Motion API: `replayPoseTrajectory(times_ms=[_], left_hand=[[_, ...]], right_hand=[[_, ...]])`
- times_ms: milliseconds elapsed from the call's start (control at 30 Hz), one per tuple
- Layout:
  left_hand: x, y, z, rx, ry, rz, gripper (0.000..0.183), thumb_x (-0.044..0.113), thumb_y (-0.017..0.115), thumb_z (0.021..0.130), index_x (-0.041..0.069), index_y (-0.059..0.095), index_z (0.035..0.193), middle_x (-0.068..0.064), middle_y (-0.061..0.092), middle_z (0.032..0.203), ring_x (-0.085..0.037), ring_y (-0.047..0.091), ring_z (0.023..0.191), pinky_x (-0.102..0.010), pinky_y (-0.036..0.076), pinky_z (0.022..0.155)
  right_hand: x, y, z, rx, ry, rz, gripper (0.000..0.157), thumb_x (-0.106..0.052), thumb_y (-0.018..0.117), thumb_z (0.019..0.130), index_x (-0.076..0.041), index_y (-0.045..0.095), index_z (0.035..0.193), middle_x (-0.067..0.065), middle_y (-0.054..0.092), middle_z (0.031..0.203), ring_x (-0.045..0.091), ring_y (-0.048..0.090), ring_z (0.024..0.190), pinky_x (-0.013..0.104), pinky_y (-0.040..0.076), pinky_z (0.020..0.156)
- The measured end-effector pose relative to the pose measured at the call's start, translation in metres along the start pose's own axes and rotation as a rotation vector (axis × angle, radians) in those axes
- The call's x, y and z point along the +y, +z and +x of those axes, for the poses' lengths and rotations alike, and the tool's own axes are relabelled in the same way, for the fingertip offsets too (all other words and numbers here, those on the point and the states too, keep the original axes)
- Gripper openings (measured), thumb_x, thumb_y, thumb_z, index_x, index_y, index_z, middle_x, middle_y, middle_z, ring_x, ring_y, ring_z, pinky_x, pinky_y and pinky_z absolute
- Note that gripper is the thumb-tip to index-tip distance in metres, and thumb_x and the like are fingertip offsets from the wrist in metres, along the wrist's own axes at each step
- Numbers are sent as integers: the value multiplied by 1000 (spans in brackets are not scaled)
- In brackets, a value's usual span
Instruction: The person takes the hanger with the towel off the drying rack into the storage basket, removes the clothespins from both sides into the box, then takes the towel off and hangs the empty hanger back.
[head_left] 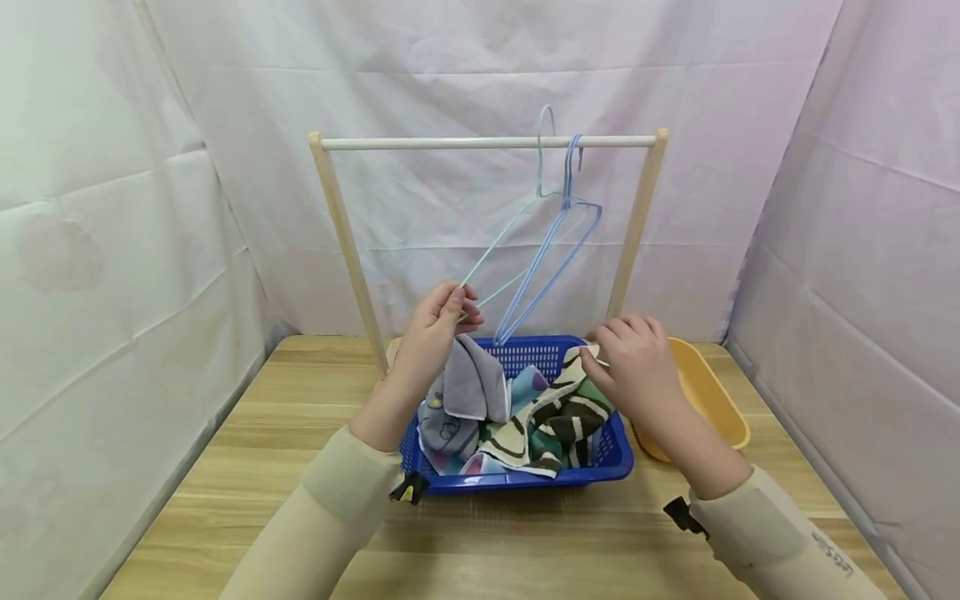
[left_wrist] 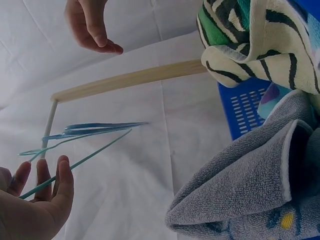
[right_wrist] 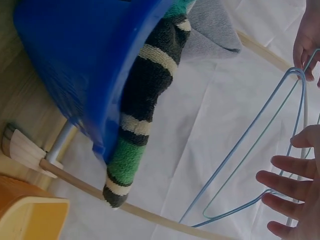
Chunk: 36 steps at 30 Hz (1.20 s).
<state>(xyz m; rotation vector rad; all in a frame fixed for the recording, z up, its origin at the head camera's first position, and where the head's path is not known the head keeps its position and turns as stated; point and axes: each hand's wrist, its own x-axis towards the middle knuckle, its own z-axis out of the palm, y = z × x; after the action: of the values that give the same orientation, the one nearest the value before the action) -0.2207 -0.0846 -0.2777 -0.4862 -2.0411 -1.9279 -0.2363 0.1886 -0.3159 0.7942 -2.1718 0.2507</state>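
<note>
My left hand (head_left: 442,321) pinches one lower corner of a mint-green wire hanger (head_left: 498,237). The hanger's hook rises above the white rail (head_left: 450,143); whether it rests on the rail I cannot tell. Beside it, blue wire hangers (head_left: 534,279) hang from the rail, close together. My right hand (head_left: 633,362) is held over the right side of a blue basket (head_left: 525,481), and the right wrist view shows its fingers (right_wrist: 282,187) spread and holding nothing. In the basket lie a grey towel (head_left: 476,383) and a striped towel (head_left: 573,417) in cream, dark brown and green.
A yellow bin (head_left: 708,392) stands on the wooden table (head_left: 285,450), right of the basket. Wooden posts (head_left: 641,217) carry the rail at both ends. White cloth (head_left: 262,100) hangs behind and on both sides. A blue-and-purple cloth (head_left: 528,385) also lies in the basket.
</note>
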Motion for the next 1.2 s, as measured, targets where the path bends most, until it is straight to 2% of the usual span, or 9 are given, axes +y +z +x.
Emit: replayPoseTrajectory(times_ms=[267,633,800,967,1200], left_hand=[[-3,3,10,-35,-37,81,30,21,36,108,-1,55,108,-17,58,100,-37,64,94,-48,54,84],[-10,4,16,-62,-75,186,29,24,38,108,4,58,109,-13,60,106,-34,65,95,-41,55,78],[-12,2,15,-74,-91,203,30,24,37,108,4,58,111,-14,59,109,-30,65,94,-41,54,79],[-15,1,14,-84,-106,197,30,23,38,108,3,60,114,-16,57,112,-31,64,97,-45,55,82],[-18,-2,12,-98,-131,199,29,19,40,107,4,59,123,-14,55,113,-32,61,98,-40,54,81]], right_hand=[[5,3,-9,-53,31,-5,16,-20,71,84,-5,67,82,10,68,81,34,58,85,53,44,84],[8,4,-21,-70,49,13,16,-20,69,84,-4,68,83,10,68,82,34,58,84,54,45,84],[8,4,-23,-71,46,9,15,-20,69,84,-4,68,83,10,68,83,35,59,85,54,44,84],[8,4,-24,-83,50,2,16,-20,69,84,-4,69,84,10,69,84,35,59,87,54,44,85],[7,4,-22,-81,41,0,16,-20,69,84,-4,69,85,10,69,84,35,60,87,54,44,85]])
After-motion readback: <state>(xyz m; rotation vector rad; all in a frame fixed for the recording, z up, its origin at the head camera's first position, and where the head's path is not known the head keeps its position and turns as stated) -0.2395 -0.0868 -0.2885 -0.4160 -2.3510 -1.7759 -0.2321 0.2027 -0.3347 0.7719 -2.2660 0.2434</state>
